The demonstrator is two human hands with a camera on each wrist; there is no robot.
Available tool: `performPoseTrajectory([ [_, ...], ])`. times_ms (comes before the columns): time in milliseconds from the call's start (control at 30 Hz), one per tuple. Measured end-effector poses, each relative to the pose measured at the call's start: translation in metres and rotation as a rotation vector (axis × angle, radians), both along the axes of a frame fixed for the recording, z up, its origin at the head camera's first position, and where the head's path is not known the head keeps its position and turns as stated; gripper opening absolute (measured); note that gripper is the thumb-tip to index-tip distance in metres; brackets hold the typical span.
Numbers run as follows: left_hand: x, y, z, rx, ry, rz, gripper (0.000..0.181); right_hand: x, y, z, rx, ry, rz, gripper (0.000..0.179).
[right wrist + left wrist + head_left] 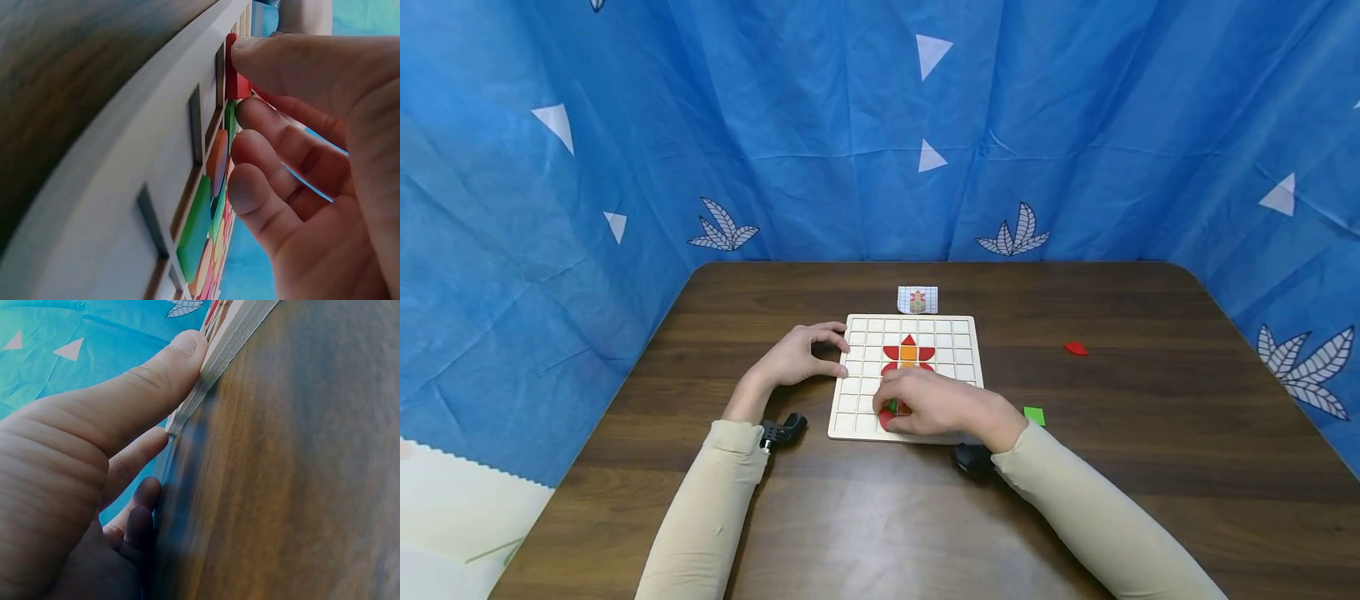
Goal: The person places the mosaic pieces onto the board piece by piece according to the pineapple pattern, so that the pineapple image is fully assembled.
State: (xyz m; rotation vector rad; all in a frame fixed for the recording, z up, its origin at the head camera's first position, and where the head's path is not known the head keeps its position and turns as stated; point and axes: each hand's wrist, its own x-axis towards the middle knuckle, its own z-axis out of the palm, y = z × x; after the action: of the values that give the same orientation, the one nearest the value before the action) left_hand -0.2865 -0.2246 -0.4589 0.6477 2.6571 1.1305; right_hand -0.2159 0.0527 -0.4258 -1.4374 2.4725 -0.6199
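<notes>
A pale gridded board carries red, orange and green flat pieces in a flower-like figure, partly hidden by my right hand. That hand pinches a small red piece low on the board, the thumb against its face and the index finger mostly out of sight. The other right fingers hover close over a green piece and an orange piece. At the board's left edge, my left hand rests its thumb and a fingertip on the rim, fingers relaxed.
A small printed card with a coloured figure lies just behind the board. On the dark wooden table, a red piece and a bright green square lie right of the board. A blue curtain surrounds the table's back and sides.
</notes>
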Motion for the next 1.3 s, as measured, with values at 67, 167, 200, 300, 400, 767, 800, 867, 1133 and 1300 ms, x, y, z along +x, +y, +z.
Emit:
performPoseTrajectory([
  [67, 0.000, 0.000, 0.001, -0.001, -0.004, 0.005, 0.032, 0.001, 0.000, 0.001, 0.007, 0.001, 0.002, 0.011],
  [167, -0.001, 0.000, 0.001, -0.003, -0.009, 0.007, 0.033, 0.002, -0.001, 0.003, 0.016, -0.014, -0.001, 0.013],
  [200, -0.001, 0.000, 0.001, -0.003, -0.011, 0.007, 0.033, 0.003, -0.001, 0.003, 0.018, -0.024, -0.004, 0.014],
  [300, -0.001, -0.001, 0.001, -0.003, -0.019, 0.013, 0.032, 0.004, 0.000, 0.003, 0.019, -0.044, -0.002, 0.014],
  [400, -0.001, -0.001, 0.000, -0.004, -0.021, 0.016, 0.032, 0.004, 0.000, 0.002, 0.014, -0.056, 0.001, 0.011],
  [767, 0.001, -0.001, 0.003, 0.010, -0.004, 0.002, 0.034, 0.000, 0.000, 0.002, 0.000, -0.066, 0.014, 0.013],
  [800, 0.001, -0.001, 0.003, 0.011, -0.004, 0.001, 0.034, 0.000, 0.001, 0.003, -0.006, -0.067, 0.014, 0.013],
  [867, 0.001, 0.000, 0.002, 0.011, -0.005, -0.004, 0.034, 0.000, 0.005, 0.004, -0.017, -0.079, 0.004, 0.013],
  [1133, 0.000, 0.002, 0.000, -0.002, -0.006, -0.002, 0.034, 0.005, 0.048, 0.005, -0.045, -0.144, -0.130, 0.012],
  [1300, 0.001, 0.001, 0.002, 0.012, -0.016, 0.001, 0.035, 0.012, 0.083, 0.005, -0.049, -0.141, -0.206, 0.012],
])
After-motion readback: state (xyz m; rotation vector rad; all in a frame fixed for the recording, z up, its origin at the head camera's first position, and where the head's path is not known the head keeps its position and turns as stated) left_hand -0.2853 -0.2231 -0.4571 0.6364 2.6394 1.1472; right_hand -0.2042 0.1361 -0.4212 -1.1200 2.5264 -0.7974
